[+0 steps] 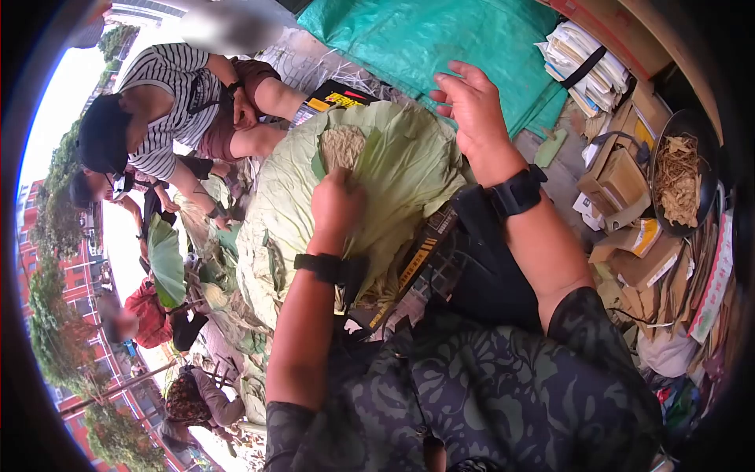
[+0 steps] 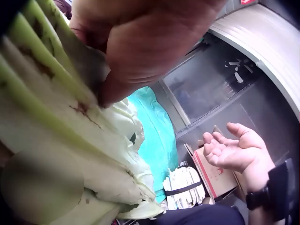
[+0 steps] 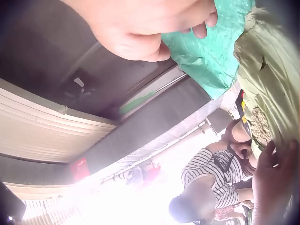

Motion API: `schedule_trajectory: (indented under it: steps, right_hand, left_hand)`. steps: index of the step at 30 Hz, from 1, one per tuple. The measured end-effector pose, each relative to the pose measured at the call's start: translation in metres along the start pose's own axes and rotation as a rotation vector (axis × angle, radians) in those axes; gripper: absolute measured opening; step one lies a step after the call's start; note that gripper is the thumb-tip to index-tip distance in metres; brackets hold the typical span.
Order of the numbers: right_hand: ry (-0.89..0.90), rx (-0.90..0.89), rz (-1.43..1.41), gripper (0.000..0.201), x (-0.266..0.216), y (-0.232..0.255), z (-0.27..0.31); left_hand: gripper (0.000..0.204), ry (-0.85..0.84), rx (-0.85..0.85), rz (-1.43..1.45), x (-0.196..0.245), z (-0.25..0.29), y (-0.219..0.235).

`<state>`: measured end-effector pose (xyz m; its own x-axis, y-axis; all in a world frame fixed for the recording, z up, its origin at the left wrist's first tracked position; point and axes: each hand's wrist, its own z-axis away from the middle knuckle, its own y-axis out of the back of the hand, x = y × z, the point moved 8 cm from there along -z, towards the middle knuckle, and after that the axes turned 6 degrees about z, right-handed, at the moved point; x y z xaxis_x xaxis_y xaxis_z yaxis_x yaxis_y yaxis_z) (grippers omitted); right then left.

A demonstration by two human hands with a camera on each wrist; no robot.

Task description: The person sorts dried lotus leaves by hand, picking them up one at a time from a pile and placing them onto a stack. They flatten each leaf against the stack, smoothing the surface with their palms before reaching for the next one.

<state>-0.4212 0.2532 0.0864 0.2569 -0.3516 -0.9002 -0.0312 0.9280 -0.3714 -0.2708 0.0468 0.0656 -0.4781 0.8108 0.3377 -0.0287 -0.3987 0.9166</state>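
Large pale green leaves point(image 1: 393, 169) lie layered in a broad bundle before me, with brown, crumbly shreds point(image 1: 343, 146) showing at the top. My left hand point(image 1: 338, 206) has its fingers curled on a leaf edge beside the shreds. In the left wrist view that hand point(image 2: 150, 42) pinches a leaf point(image 2: 70, 112) with thick ribs and brown marks; its fingertips are partly hidden. My right hand point(image 1: 477, 114) is raised beside the bundle, holding nothing, fingers loosely bent. The right wrist view shows this hand point(image 3: 150, 23) above the green sheet, apart from the leaves point(image 3: 276, 70).
A person in a striped shirt point(image 1: 177, 67) sits at the left; others are beyond. A green sheet point(image 1: 393, 39) lies ahead. At the right are tied papers point(image 1: 582, 67), flattened cardboard point(image 1: 617, 181) and a black pan point(image 1: 659, 169) holding brown strips. A printed box point(image 1: 409, 271) is under the leaves.
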Motion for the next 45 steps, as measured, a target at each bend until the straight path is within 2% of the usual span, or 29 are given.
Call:
schedule_trajectory:
  steps: [2,3,4,5,6,7,9,13,15,16,17,19,21,23,24,26,27,29,30,32,33,35,37,39,40,41,43,44,45]
  right_hand:
    - [-0.017,-0.012,-0.001,0.045,0.007,-0.004,-0.008]
    - [-0.032,-0.022,0.001,0.045,0.014,-0.006,-0.011]
    - [-0.036,-0.025,-0.002,0.045,0.022,-0.004,-0.017]
    - [-0.174,-0.017,0.030,0.043,0.044,0.003,-0.022]
    - [-0.315,-0.007,0.067,0.041,0.063,0.009,-0.021]
    - [-0.318,-0.004,0.070,0.041,0.072,0.009,-0.022]
    - [-0.016,0.071,0.216,0.044,0.050,0.009,-0.030]
    - [0.028,0.065,0.285,0.047,0.038,0.018,-0.044]
    - [0.114,-0.150,0.673,0.049,0.024,0.004,-0.044]
    - [0.078,-0.263,0.953,0.056,0.026,0.002,-0.042]
    - [0.079,-0.261,0.953,0.056,0.025,0.002,-0.038]
    - [0.083,-0.407,1.308,0.058,0.034,-0.007,-0.026]
    - [0.025,-0.457,1.389,0.059,0.035,-0.007,-0.017]
    - [0.087,-0.589,1.503,0.050,0.042,-0.010,-0.011]
    - [0.088,-0.591,1.502,0.050,0.048,-0.009,-0.013]
    - [0.194,-0.721,1.558,0.046,0.065,-0.017,-0.014]
    - [0.195,-0.720,1.558,0.046,0.071,-0.017,-0.018]
    - [0.268,-0.558,1.503,0.049,0.061,-0.021,-0.026]
    - [0.272,-0.561,1.501,0.049,0.056,-0.022,-0.025]
    - [0.236,-0.363,1.002,0.045,0.025,-0.015,-0.028]
    - [0.240,-0.368,0.998,0.045,0.026,-0.016,-0.029]
    - [0.126,-0.367,0.342,0.041,0.025,-0.011,-0.031]
    - [0.102,-0.398,0.314,0.038,0.011,-0.020,-0.016]
    - [0.048,-0.578,0.154,0.037,0.008,-0.038,-0.002]
    - [-0.009,-0.674,0.194,0.036,0.008,-0.047,0.008]
    - [-0.009,-0.673,0.196,0.036,0.011,-0.050,0.011]
    - [0.113,-0.831,0.260,0.038,0.015,-0.066,0.023]
    - [0.157,-0.852,0.296,0.044,0.014,-0.068,0.024]
    - [0.157,-0.849,0.294,0.044,0.014,-0.069,0.025]
  left_hand:
    - [0.016,-0.193,0.227,0.116,0.014,0.012,0.015]
    - [0.016,-0.189,0.227,0.112,0.015,0.016,0.014]
    - [0.013,-0.290,0.282,0.115,0.024,0.022,0.018]
    - [0.011,-0.391,0.334,0.118,0.033,0.029,0.022]
    - [0.011,-0.385,0.328,0.118,0.034,0.034,0.021]
    - [0.010,-0.429,0.346,0.132,0.040,0.039,0.023]
    - [0.011,-0.483,0.372,0.146,0.047,0.042,0.027]
    - [0.012,-0.579,0.391,0.092,0.055,0.053,0.031]
    - [0.013,-0.619,0.394,0.071,0.057,0.057,0.031]
    - [0.014,-0.603,0.405,0.085,0.056,0.058,0.032]
    - [0.015,-0.588,0.417,0.098,0.054,0.059,0.033]
    - [0.014,-0.552,0.425,0.136,0.050,0.057,0.032]
    - [0.014,-0.514,0.433,0.175,0.044,0.054,0.031]
    - [0.014,-0.454,0.433,0.197,0.037,0.051,0.031]
    - [0.014,-0.453,0.433,0.196,0.035,0.050,0.031]
    - [0.010,-0.447,0.429,0.219,0.032,0.049,0.030]
    - [0.010,-0.448,0.429,0.220,0.032,0.048,0.030]
    - [0.011,-0.426,0.428,0.208,0.030,0.047,0.030]
    - [0.011,-0.424,0.432,0.205,0.030,0.048,0.031]
    - [0.018,-0.290,0.349,0.187,0.026,0.042,0.029]
    - [0.018,-0.287,0.355,0.184,0.030,0.041,0.032]
    - [0.030,-0.498,0.529,0.079,0.061,0.052,0.050]
    - [0.032,-0.479,0.498,0.137,0.078,0.048,0.054]
    - [0.030,-0.318,0.262,0.512,0.079,0.027,0.042]
    - [0.035,-0.112,0.140,0.833,0.076,0.019,0.031]
    - [0.035,-0.113,0.139,0.835,0.075,0.013,0.030]
    - [0.040,0.151,-0.193,1.315,0.065,-0.001,-0.006]
    - [0.043,0.145,-0.267,1.333,0.069,-0.002,-0.010]
    - [0.043,0.144,-0.270,1.330,0.071,0.002,-0.013]
